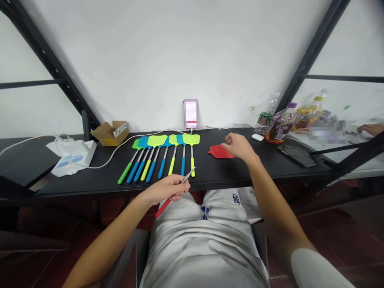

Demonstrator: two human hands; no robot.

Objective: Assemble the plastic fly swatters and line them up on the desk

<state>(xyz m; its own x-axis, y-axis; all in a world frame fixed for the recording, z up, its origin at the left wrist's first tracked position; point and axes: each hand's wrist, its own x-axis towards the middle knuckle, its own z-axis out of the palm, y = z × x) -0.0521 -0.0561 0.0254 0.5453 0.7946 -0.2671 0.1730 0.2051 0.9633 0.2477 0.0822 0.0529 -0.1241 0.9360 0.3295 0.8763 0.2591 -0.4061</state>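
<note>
My left hand [172, 187] is closed around a telescopic fly swatter handle [163, 208], with a red grip and a thin metal rod pointing up and right. The rod's tip is bare, just over the table's front edge. On the table lies a red fly swatter head [220, 151], detached and flat. My right hand [238, 146] is over its right end, thumb and index finger apart; whether they touch it I cannot tell. Left of it, several assembled fly swatters [162, 158] in green, blue and yellow lie in a row, heads toward the wall and partly overlapping.
A phone [191, 114] leans on the wall, with a white cable [111, 158] running left. An open cardboard box [110, 134] and a white device [75, 158] sit at left. At right are bottles [280, 124], a white case [257, 137] and a dark phone [297, 155].
</note>
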